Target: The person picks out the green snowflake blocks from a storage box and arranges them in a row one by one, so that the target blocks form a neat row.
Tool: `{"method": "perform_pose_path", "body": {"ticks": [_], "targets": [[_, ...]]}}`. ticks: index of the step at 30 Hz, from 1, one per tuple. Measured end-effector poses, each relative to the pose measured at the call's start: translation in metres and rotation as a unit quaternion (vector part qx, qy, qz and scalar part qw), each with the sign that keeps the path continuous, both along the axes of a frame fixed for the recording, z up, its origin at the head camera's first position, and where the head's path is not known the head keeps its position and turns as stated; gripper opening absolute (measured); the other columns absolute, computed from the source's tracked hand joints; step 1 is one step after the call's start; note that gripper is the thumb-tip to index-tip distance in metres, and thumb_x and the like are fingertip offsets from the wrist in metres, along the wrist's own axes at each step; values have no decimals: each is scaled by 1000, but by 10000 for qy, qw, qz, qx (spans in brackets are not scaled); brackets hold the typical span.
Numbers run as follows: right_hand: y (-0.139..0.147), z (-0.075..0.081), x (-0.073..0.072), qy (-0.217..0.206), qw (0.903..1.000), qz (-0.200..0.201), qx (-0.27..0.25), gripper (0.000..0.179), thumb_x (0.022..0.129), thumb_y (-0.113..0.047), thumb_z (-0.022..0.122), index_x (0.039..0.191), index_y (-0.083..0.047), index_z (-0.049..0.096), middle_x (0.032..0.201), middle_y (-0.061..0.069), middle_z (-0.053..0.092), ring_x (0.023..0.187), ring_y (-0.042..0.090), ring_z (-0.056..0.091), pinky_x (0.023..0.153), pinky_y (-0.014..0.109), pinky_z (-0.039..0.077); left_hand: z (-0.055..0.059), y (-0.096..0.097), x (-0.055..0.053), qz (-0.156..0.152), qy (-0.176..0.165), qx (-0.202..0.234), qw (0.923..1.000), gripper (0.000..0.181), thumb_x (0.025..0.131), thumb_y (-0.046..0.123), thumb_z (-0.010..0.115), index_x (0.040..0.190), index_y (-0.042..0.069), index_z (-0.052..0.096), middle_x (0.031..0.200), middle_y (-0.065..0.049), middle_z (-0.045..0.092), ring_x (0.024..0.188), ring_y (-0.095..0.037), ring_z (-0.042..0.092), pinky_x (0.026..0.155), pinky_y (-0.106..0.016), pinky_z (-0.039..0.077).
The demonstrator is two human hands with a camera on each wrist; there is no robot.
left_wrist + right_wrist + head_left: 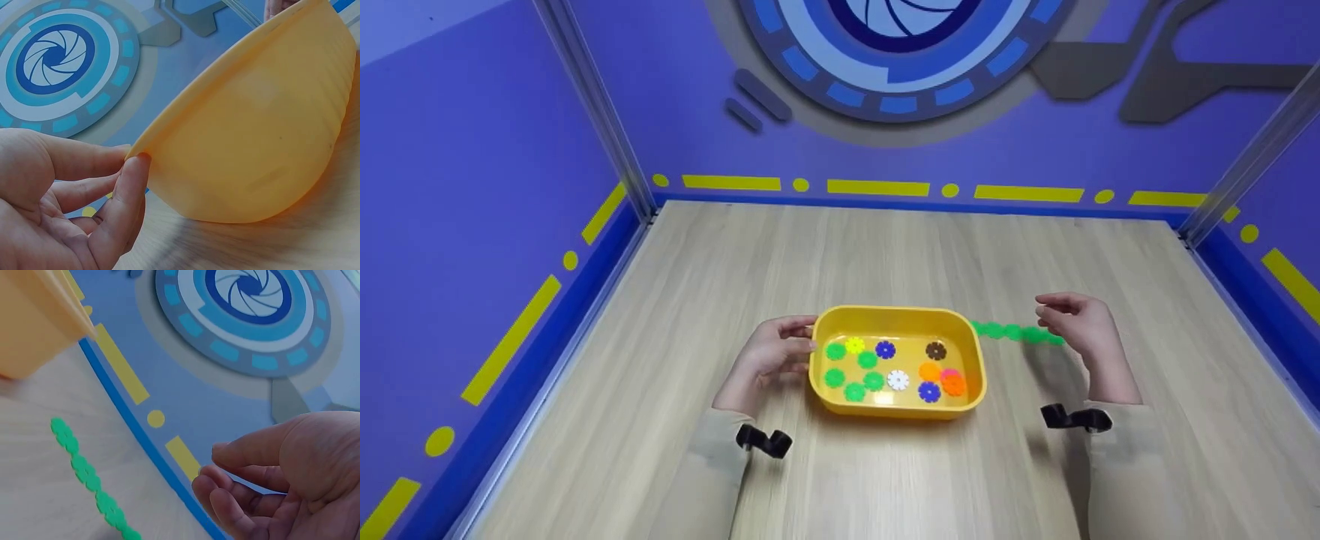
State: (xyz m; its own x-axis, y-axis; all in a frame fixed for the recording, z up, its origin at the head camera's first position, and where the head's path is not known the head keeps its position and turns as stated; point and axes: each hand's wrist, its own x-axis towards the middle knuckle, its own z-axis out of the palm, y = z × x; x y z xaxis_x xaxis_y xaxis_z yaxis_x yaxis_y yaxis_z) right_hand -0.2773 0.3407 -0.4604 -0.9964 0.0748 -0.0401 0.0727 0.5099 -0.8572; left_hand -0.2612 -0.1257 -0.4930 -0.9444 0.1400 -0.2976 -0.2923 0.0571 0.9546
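My left hand [771, 349] pinches the left rim of a yellow plastic tub [900, 411] between thumb and fingers; the left wrist view shows the tub wall [253, 135] from outside. Inside lie notched plastic discs: several green ones [854, 391], a yellow one [855, 345], a white one [898, 379], dark blue, brown, orange and pink. Right of the tub, a chain of linked green discs [1012, 332] lies on the table. My right hand [1084, 330] hovers over the chain's right end, fingers loosely bent, nothing visible between thumb and fingers [228, 495].
The light wood tabletop [885, 255] is bounded by a blue back wall [660, 90] and side walls with yellow markings. Metal posts [607, 112] stand at the back corners. Black camera mounts [765, 441] sit on both wrists.
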Motion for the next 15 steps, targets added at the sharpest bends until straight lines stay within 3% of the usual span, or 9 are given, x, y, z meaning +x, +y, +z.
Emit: {"method": "perform_pose_path", "body": {"ticks": [8,15], "targets": [[-26,9,4,174,9993,203,265,42,100,-23,66,133,3,64,110,14,69,82,-1,66,75,12,57,-1,-1,0,-70,17,-44,10000,52,89,-3,71,141,4,62,115,-11,62,82,-14,67,65,-28,65],[-45,13,6,270,9983,437,293,37,99,-19,67,130,1,67,114,19,69,84,4,66,75,12,57,0,0,1,39,-57,46,10000,52,89,-4,71,140,6,63,113,-8,62,82,-14,67,64,-28,65]]}}
